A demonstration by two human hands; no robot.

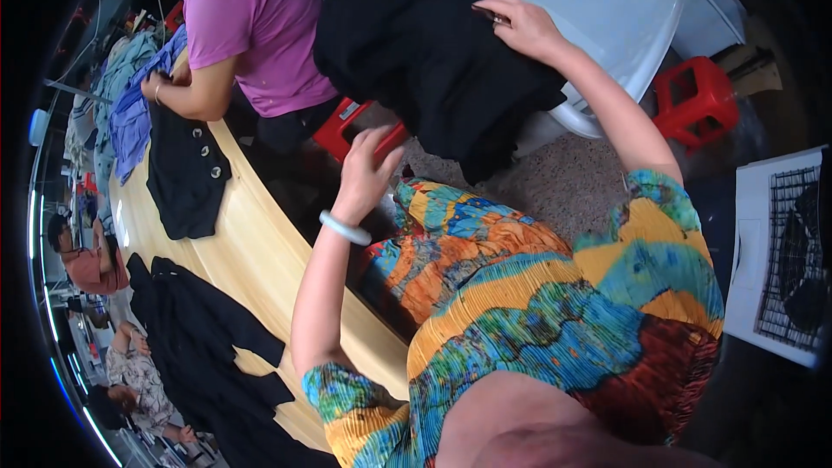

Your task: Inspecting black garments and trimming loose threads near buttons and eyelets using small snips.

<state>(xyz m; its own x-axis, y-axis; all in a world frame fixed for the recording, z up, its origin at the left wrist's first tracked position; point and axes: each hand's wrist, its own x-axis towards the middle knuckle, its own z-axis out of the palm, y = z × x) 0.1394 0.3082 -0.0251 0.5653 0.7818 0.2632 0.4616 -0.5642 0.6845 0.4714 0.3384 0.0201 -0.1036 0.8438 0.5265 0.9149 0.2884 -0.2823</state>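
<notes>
A heap of black fabric [425, 43] drapes over the near left side of a large pale plastic tub [598, 9], its lower end hanging past the rim. My right hand [529, 28] is above the right part of this cloth, its fingers closed on a small dark object [490, 14] whose kind I cannot make out. Farther left and nearer to me, my left hand [366, 175] is in the air beside a red stool [334, 132]. Its thumb stands apart from the slightly blurred fingers, and nothing shows in them. A pale bangle [345, 228] circles that wrist.
Along my left runs a light wooden table [260, 251] bearing black garments [204, 329]. A co-worker in a purple shirt [256, 26] handles cloth at its far end. Another red stool [696, 102] stands right of the tub. A white box with a black grid [776, 251] is at far right.
</notes>
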